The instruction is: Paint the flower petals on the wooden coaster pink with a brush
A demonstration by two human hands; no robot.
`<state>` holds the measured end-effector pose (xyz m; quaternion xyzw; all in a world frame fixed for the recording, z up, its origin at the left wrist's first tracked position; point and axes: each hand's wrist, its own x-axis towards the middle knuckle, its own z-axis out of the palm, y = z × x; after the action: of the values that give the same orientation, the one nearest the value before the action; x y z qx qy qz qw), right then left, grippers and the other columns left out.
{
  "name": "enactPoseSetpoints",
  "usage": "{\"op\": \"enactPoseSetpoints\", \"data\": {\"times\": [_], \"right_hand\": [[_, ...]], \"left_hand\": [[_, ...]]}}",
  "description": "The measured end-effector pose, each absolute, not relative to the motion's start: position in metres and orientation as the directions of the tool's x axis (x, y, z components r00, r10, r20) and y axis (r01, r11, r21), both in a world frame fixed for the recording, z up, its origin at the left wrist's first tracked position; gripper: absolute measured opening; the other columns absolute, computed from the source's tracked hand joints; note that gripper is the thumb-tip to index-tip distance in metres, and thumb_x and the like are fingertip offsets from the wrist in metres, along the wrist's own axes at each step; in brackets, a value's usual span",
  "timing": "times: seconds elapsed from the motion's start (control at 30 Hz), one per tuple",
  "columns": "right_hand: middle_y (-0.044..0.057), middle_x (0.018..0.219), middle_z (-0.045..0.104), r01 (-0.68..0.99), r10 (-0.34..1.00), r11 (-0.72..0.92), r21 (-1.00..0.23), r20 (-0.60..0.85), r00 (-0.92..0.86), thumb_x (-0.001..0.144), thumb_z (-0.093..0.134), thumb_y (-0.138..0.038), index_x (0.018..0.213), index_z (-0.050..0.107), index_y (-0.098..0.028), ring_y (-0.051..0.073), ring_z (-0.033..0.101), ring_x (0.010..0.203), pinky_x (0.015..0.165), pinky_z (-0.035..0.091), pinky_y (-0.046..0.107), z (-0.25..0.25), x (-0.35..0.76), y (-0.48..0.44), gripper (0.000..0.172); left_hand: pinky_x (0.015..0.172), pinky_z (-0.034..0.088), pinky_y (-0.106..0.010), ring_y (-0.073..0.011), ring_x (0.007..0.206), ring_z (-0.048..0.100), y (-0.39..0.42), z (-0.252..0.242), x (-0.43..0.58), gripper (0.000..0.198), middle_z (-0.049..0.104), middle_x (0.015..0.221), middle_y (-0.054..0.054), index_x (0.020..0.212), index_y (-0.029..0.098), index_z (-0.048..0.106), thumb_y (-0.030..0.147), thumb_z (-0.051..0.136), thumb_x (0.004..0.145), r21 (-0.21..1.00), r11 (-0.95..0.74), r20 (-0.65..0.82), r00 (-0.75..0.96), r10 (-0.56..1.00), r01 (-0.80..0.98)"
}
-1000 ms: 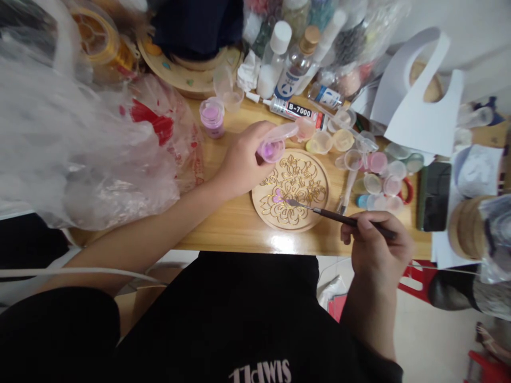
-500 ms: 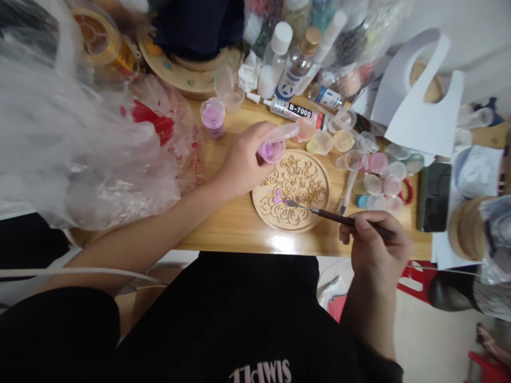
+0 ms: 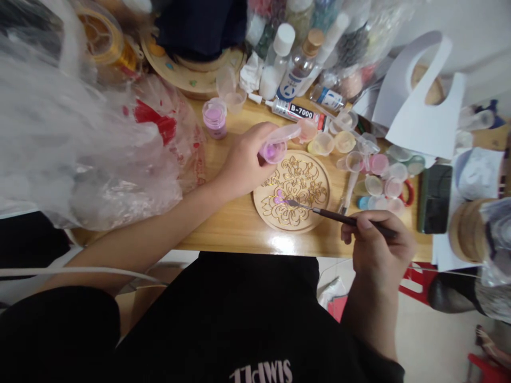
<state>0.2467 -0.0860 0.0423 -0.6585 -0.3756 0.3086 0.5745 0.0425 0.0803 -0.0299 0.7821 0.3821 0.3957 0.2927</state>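
A round wooden disc with a gold flower outline lies near the table's front edge. My left hand is closed around a small clear cup of pink-purple paste, held over the disc's upper left rim. My right hand pinches a thin dark-handled spatula tool. Its metal tip rests on a pink-filled petal at the disc's left side.
Crumpled plastic bags fill the left of the wooden table. A pink jar, a B-7000 glue tube and bottles stand behind. Several small paint cups and a black phone lie to the right.
Almost nothing differs. The spatula tip stays on the pink petal with only slight shifts, and my left hand keeps the cup in place.
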Motion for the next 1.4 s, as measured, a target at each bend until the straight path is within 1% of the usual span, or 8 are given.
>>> {"op": "enactPoseSetpoints", "data": {"times": [0.27,0.43,0.67,0.73,0.9,1.13,1.4], "right_hand": [[-0.003,0.056,0.066,0.147,0.849,-0.049,-0.988,0.037,0.528,0.079,0.085,-0.027,0.073,0.074,-0.019,0.011,0.059,0.047,0.043,0.045,0.022,0.043,0.248,-0.086,0.015],[-0.003,0.056,0.066,0.143,0.847,-0.054,-0.988,0.03,0.531,0.08,0.084,-0.025,0.073,0.074,-0.019,0.011,0.059,0.046,0.044,0.045,0.022,0.041,0.248,-0.086,0.013],[-0.003,0.055,0.065,0.15,0.847,-0.062,-0.987,0.027,0.531,0.08,0.082,-0.024,0.073,0.073,-0.019,0.01,0.058,0.046,0.044,0.045,0.022,0.042,0.247,-0.085,0.012],[-0.003,0.055,0.066,0.148,0.848,-0.062,-0.987,0.026,0.529,0.08,0.082,-0.023,0.073,0.074,-0.019,0.01,0.058,0.046,0.044,0.045,0.022,0.042,0.247,-0.086,0.011],[-0.003,0.056,0.065,0.161,0.85,-0.065,-0.985,0.029,0.525,0.079,0.082,-0.024,0.072,0.074,-0.019,0.011,0.058,0.047,0.044,0.044,0.022,0.041,0.248,-0.086,0.012],[-0.004,0.055,0.064,0.172,0.842,-0.053,-0.984,0.049,0.538,0.079,0.084,-0.028,0.072,0.072,-0.019,0.011,0.057,0.044,0.043,0.043,0.023,0.045,0.245,-0.086,0.016],[-0.004,0.057,0.066,0.14,0.858,-0.07,-0.988,0.012,0.514,0.08,0.082,-0.025,0.075,0.073,-0.02,0.012,0.059,0.045,0.043,0.047,0.024,0.04,0.238,-0.084,0.011]], "left_hand": [[0.086,0.06,-0.037,-0.0215,0.094,0.07,0.082,-0.035,0.043,0.023,0.067,0.095,-0.001,0.106,0.02,0.06,0.014,0.066,0.084,0.761,-0.568,0.445,0.383,0.809,0.314],[0.087,0.059,-0.037,-0.0212,0.095,0.07,0.082,-0.034,0.042,0.026,0.068,0.098,-0.002,0.108,0.02,0.059,0.013,0.067,0.084,0.757,-0.576,0.455,0.384,0.803,0.307],[0.081,0.059,-0.034,-0.0191,0.089,0.07,0.082,-0.034,0.043,0.026,0.068,0.097,-0.001,0.105,0.02,0.059,0.011,0.067,0.082,0.753,-0.59,0.473,0.383,0.794,0.292],[0.082,0.059,-0.035,-0.0191,0.09,0.07,0.082,-0.033,0.042,0.026,0.068,0.097,-0.001,0.106,0.02,0.059,0.01,0.067,0.083,0.757,-0.582,0.463,0.384,0.799,0.298],[0.093,0.058,-0.04,-0.0231,0.102,0.07,0.082,-0.034,0.042,0.028,0.068,0.1,-0.002,0.111,0.02,0.059,0.014,0.068,0.085,0.764,-0.564,0.44,0.388,0.81,0.312],[0.095,0.058,-0.04,-0.023,0.102,0.07,0.081,-0.033,0.043,0.027,0.069,0.101,-0.002,0.113,0.02,0.061,0.014,0.066,0.086,0.765,-0.551,0.414,0.399,0.818,0.334],[0.089,0.06,-0.036,-0.0214,0.097,0.071,0.079,-0.027,0.043,0.025,0.071,0.099,-0.003,0.11,0.019,0.062,0.014,0.067,0.086,0.769,-0.521,0.385,0.383,0.84,0.37]]}}
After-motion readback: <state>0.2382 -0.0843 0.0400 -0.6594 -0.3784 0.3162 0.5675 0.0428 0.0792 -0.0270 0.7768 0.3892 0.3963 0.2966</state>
